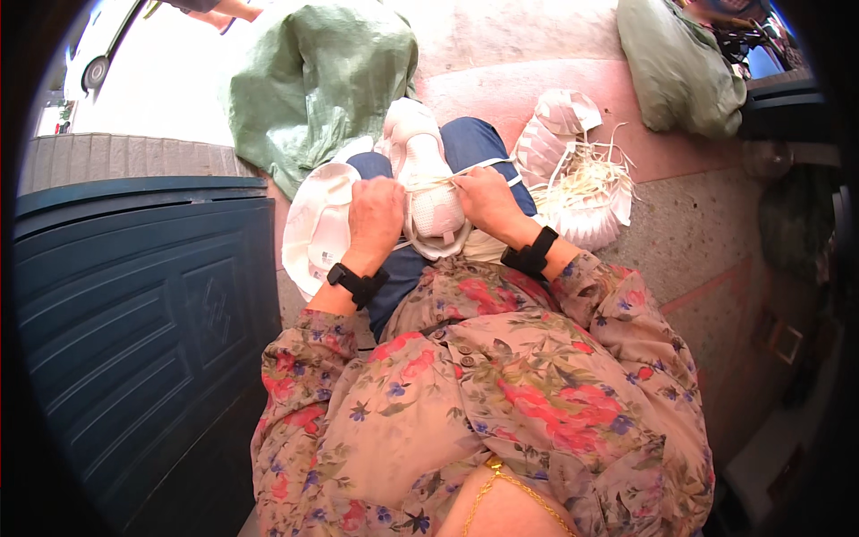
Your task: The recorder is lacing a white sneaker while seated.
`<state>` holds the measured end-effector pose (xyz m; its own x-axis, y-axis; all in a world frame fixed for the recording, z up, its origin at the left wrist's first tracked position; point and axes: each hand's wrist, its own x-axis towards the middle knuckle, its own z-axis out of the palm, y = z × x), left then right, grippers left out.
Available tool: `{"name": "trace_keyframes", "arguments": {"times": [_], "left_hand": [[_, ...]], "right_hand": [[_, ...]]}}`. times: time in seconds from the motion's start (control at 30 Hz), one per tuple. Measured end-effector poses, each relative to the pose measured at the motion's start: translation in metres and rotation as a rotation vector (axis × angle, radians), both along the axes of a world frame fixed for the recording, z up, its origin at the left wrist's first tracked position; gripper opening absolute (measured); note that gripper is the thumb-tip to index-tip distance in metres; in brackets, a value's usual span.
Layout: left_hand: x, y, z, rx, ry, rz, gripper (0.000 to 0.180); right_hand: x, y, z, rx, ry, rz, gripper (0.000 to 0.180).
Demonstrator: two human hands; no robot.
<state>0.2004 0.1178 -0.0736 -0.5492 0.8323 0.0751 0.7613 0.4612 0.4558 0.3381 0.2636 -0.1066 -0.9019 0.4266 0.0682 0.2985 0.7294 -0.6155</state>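
Observation:
A white shoe upper (pixel 420 148) lies across my lap between my knees, its heel end toward me. My left hand (pixel 376 215) is closed at its left side, fingers curled on the white shoelace (pixel 429 184). The lace runs across the upper to my right hand (pixel 490 201), which pinches it with thumb and fingers at the right edge. A loose length of lace trails past my right hand over the blue trouser leg (pixel 474 139). Fingertips of my left hand are partly hidden.
White shoe uppers (pixel 313 210) lie left of my lap. More uppers (pixel 559 134) with a bundle of pale laces (pixel 595 179) sit to the right. Green sacks (pixel 313 80) stand ahead and at far right. A dark blue door panel (pixel 152 295) is close on my left.

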Motion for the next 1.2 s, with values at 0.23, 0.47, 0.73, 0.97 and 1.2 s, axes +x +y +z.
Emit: {"name": "trace_keyframes", "arguments": {"times": [0.23, 0.47, 0.73, 0.97, 1.2], "left_hand": [[-0.027, 0.017, 0.006, -0.314, -0.053, -0.163, 0.017], [-0.049, 0.023, 0.019, -0.109, -0.243, -0.253, 0.021], [-0.043, 0.005, 0.043, -0.065, -1.144, -0.023, 0.025], [-0.038, 0.007, 0.022, -0.180, -0.616, -0.068, 0.019], [-0.017, -0.009, 0.015, -0.141, -0.169, -0.057, 0.019]], "right_hand": [[0.000, -0.003, 0.007, -0.224, 0.092, -0.089, 0.013], [-0.001, -0.003, 0.002, 0.026, 0.165, 0.083, 0.011], [-0.011, -0.007, 0.014, 0.371, -0.012, 0.285, 0.013], [-0.015, 0.007, 0.021, 0.419, 0.076, 0.299, 0.007], [0.049, 0.143, 0.137, -0.206, 0.801, -0.374, 0.016]]}}
